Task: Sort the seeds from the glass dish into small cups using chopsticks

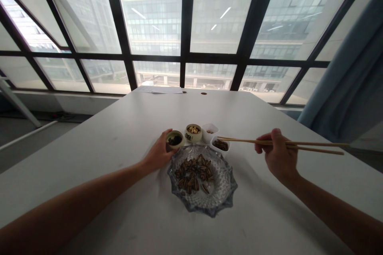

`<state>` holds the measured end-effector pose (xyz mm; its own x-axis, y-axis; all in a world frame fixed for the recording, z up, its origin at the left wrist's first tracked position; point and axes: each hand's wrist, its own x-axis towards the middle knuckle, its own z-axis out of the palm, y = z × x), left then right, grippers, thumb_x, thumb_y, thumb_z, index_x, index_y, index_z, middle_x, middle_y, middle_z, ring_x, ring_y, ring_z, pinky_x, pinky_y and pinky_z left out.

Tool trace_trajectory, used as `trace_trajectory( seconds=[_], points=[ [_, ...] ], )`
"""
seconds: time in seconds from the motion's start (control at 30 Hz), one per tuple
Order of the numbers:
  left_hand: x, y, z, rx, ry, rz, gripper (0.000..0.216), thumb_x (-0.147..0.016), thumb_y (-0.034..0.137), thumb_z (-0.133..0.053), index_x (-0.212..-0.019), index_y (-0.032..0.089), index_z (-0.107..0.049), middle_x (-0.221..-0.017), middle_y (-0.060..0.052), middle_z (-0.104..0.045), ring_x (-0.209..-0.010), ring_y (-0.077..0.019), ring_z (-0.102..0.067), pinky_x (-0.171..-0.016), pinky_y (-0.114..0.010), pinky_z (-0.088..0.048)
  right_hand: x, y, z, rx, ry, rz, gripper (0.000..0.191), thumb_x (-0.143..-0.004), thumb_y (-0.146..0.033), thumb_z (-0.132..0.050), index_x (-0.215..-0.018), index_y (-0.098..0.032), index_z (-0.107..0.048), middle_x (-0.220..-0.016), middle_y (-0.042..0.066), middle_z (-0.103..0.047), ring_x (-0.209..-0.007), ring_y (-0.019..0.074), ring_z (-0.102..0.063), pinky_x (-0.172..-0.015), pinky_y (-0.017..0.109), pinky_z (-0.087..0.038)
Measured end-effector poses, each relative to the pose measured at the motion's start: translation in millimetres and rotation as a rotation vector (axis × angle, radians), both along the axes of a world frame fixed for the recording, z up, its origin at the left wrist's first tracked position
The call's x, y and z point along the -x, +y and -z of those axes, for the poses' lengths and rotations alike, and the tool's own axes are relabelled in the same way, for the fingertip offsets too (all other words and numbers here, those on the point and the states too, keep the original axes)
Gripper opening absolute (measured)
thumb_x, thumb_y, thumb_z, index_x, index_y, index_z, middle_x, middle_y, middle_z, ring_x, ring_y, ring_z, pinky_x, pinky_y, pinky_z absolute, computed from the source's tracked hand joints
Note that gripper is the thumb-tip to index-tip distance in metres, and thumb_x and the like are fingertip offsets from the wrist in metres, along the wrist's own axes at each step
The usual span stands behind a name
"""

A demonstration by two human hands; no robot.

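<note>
My right hand (279, 157) is closed around a pair of chopsticks (314, 144), whose tips point left, over the white square bowl (226, 152) of dark striped seeds (220, 144). Fingers of my left hand (158, 149) wrap the side of a small cream cup (178, 146) with dark pieces in it. Nearest to me lies a scalloped clear glass dish (223, 189) with striped sunflower seeds (191, 177) spread over its left and middle part. Behind it, a cream cup with dark lettering (189, 137) contains pale yellow nuts or beans (194, 129).
Another white bowl (213, 126), with a few small bits inside, stands beside the lettered cup. Papers (160, 90) lie at the far end of the white table (119, 131). Windows rise beyond it, and a blue curtain (344, 71) hangs at the right.
</note>
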<state>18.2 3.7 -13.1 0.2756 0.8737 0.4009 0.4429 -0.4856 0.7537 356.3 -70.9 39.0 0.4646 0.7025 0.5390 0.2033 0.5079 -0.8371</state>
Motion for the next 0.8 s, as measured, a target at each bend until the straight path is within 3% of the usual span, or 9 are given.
trace_trajectory(
  seconds=[0.1, 0.17, 0.3, 0.43, 0.6, 0.8],
  points=[
    [0, 0, -0.5, 0.007, -0.005, 0.006, 0.072, -0.077, 0.031, -0.070, -0.139, 0.016, -0.038, -0.131, -0.015, -0.059, -0.121, -0.0283, -0.058, -0.108, -0.047, -0.043, 5, -7, -12.8, -0.018, 0.005, -0.045, 0.051, -0.087, -0.062, -0.059, -0.057, -0.022, -0.065, -0.044, 0.002, -0.056, -0.038, 0.0154, -0.050, -0.039, 0.029, -0.039],
    [0, -1, -1.3, 0.006, -0.001, 0.008, 0.072, -0.077, 0.032, -0.070, -0.139, 0.015, -0.038, -0.131, -0.016, -0.059, -0.122, -0.0286, -0.057, -0.108, -0.047, -0.043, 11, -16, -21.9, 0.011, -0.059, -0.149, 0.052, -0.085, -0.064, -0.061, -0.057, -0.021, -0.065, -0.045, 0.003, -0.057, -0.038, 0.0147, -0.050, -0.038, 0.028, -0.040],
    [0, -1, -1.9, -0.002, 0.000, 0.009, 0.072, -0.078, 0.033, -0.070, -0.140, 0.016, -0.037, -0.131, -0.015, -0.059, -0.122, -0.0286, -0.057, -0.109, -0.048, -0.042, 21, -36, -37.6, 0.192, -0.452, -0.418, 0.049, -0.089, -0.058, -0.061, -0.062, -0.018, -0.067, -0.048, 0.004, -0.060, -0.043, 0.0151, -0.056, -0.041, 0.025, -0.045],
    [0, -1, -1.7, -0.003, -0.004, 0.014, 0.071, -0.077, 0.032, -0.070, -0.139, 0.016, -0.038, -0.131, -0.015, -0.059, -0.123, -0.0285, -0.057, -0.109, -0.047, -0.043, 23, -48, -46.6, 0.228, -0.767, -0.520, 0.047, -0.095, -0.045, -0.055, -0.058, -0.017, -0.063, -0.047, 0.003, -0.059, -0.040, 0.0119, -0.053, -0.039, 0.021, -0.038],
    [-1, -1, -1.6, 0.000, -0.001, 0.000, 0.072, -0.076, 0.031, -0.071, -0.139, 0.016, -0.039, -0.131, -0.015, -0.059, -0.123, -0.0291, -0.057, -0.109, -0.048, -0.043, 31, -52, -45.7, 0.227, -0.822, -0.614, 0.047, -0.097, -0.036, -0.053, -0.054, -0.017, -0.059, -0.044, 0.001, -0.056, -0.038, 0.0095, -0.048, -0.039, 0.021, -0.034],
    [1, 1, 1.1, -0.021, -0.010, 0.008, 0.071, -0.077, 0.032, -0.071, -0.139, 0.017, -0.040, -0.130, -0.014, -0.060, -0.123, -0.0286, -0.057, -0.109, -0.047, -0.043, 43, -51, -34.4, 0.155, -0.797, -0.650, 0.038, -0.094, -0.036, -0.059, -0.062, -0.015, -0.065, -0.052, 0.002, -0.058, -0.045, 0.0101, -0.049, -0.044, 0.021, -0.037]
  ],
)
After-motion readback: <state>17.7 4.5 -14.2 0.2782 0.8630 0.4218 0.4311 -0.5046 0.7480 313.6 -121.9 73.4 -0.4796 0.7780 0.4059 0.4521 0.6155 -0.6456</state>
